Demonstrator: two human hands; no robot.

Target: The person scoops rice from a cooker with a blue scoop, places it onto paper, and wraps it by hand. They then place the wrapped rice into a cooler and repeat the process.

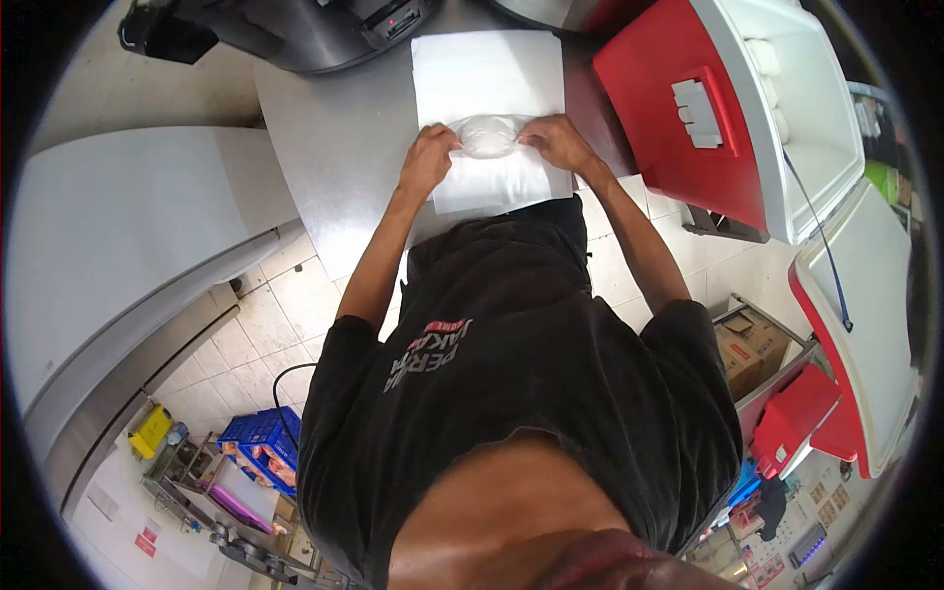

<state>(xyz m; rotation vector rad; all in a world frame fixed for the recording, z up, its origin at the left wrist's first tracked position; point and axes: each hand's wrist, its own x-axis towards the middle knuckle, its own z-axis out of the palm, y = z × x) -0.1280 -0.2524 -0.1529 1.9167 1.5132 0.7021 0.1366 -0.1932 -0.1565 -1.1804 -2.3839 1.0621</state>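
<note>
A rounded white bundle in clear plastic [489, 137] lies on a stack of white paper sheets [489, 74] on the steel table. My left hand [430, 157] has its fingers pinched on the bundle's left end. At the opposite end, the fingertips of my right hand [559, 144] are closed on the plastic too. What exactly is inside the wrapping I cannot make out.
A black appliance [324, 34] with a small red light stands at the table's back left. To the right is an open red cooler [678, 118] with several white bundles [765, 74] inside; its lid [865, 315] hangs open. A white chest-like unit [147, 226] fills the left.
</note>
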